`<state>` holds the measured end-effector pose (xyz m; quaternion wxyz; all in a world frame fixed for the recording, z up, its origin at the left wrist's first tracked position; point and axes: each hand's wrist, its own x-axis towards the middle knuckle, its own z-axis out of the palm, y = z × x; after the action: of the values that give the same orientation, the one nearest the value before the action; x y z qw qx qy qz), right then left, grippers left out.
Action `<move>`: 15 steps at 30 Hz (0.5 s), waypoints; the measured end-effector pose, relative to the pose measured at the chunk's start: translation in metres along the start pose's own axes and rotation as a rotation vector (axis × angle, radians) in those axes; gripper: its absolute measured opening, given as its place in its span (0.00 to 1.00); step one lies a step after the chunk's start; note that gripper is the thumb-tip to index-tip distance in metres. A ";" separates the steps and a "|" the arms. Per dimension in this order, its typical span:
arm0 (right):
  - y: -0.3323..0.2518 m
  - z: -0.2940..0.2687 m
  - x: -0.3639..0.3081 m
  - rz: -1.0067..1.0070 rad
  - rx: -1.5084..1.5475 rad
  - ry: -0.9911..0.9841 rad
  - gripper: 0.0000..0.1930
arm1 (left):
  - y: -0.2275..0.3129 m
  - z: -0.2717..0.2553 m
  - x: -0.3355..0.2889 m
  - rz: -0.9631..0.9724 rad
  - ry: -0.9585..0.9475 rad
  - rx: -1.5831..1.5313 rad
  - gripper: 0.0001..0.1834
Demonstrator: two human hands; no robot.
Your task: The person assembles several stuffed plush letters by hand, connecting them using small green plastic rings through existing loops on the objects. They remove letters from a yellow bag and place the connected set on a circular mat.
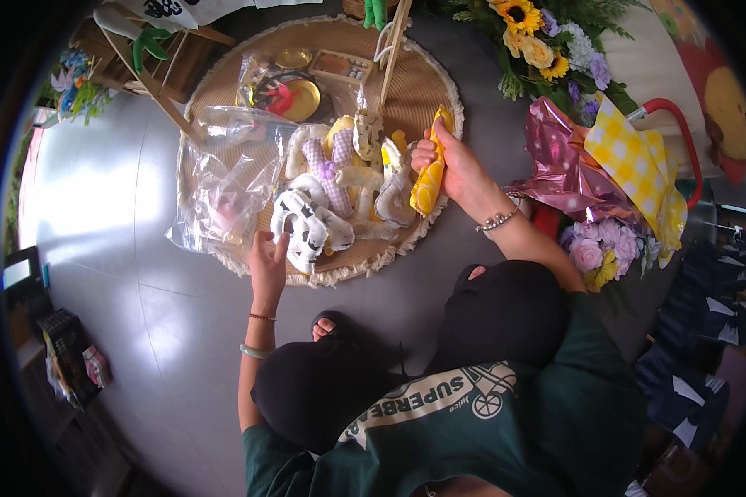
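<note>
My right hand [454, 170] is wrapped round a long, padded yellow fabric piece [426, 189] with a pale printed pattern, held upright over the right edge of a round woven mat. My left hand [268, 263] is by the mat's near edge, thumb and forefinger apart, with nothing visible between them. Just beyond its fingertips lies a black-and-white cow-print stuffed piece [311, 240]. Behind that is a heap of similar soft pieces, among them a purple gingham one [331, 184] and a white-and-grey one [395, 195].
A crumpled clear plastic bag [224, 195] lies left of the heap on the woven mat [427, 79]. Farther back are a gold dish [305, 101] and a small wooden tray [341, 66]. Wooden legs [396, 50] stand at the mat's edge. Pink foil wrap [559, 170] and flowers [607, 248] are at right.
</note>
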<state>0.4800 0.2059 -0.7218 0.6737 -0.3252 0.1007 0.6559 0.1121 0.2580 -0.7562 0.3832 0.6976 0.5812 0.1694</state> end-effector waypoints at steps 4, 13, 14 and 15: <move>-0.016 0.033 -0.011 -0.026 -0.049 -0.218 0.16 | 0.080 -0.028 0.005 0.184 -0.503 -0.286 0.16; 0.002 0.171 -0.086 -0.533 -0.462 -0.331 0.13 | 0.228 -0.040 0.001 0.498 -0.349 -0.140 0.25; 0.003 0.178 -0.092 -0.546 -0.466 -0.364 0.13 | 0.234 -0.040 -0.001 0.502 -0.323 -0.147 0.20; 0.003 0.182 -0.097 -0.562 -0.474 -0.390 0.13 | 0.238 -0.040 -0.004 0.507 -0.303 -0.159 0.16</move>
<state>0.4125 0.2301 -0.5278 0.7394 -0.3559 -0.2752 0.5008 0.2461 0.2606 -0.5554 0.4644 0.8056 0.3098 0.1987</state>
